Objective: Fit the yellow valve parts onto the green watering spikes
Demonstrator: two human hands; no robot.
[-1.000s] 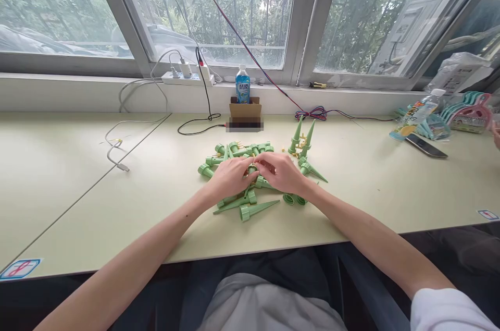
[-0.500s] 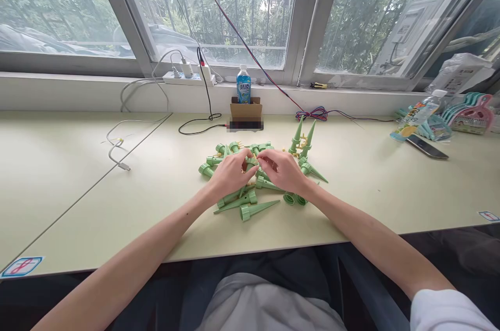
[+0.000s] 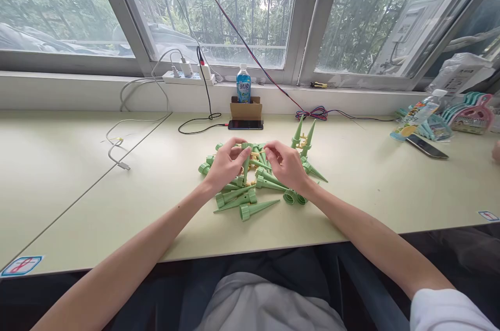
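A heap of green cone-shaped plastic spikes (image 3: pixel 250 195) with small yellow parts among them lies mid-table. My left hand (image 3: pixel 223 164) pinches the wide end of one green spike (image 3: pixel 246 164) and holds it point-down above the heap. My right hand (image 3: pixel 287 165) hovers just right of it, fingers curled, thumb and forefinger close together; what they pinch is too small to make out. Two spikes (image 3: pixel 302 138) stand upright behind my right hand.
A phone (image 3: pixel 245 124) leans on a small cardboard box (image 3: pixel 246 109) with a blue bottle (image 3: pixel 243 86) behind. Cables and a power strip (image 3: pixel 187 77) sit at the window sill. At the right lie another bottle (image 3: pixel 417 112), a phone (image 3: pixel 425 146) and packaged goods (image 3: pixel 469 117).
Both hands lifted from the heap and drew slightly apart; my left hand has raised one green spike to an upright, point-down pose.
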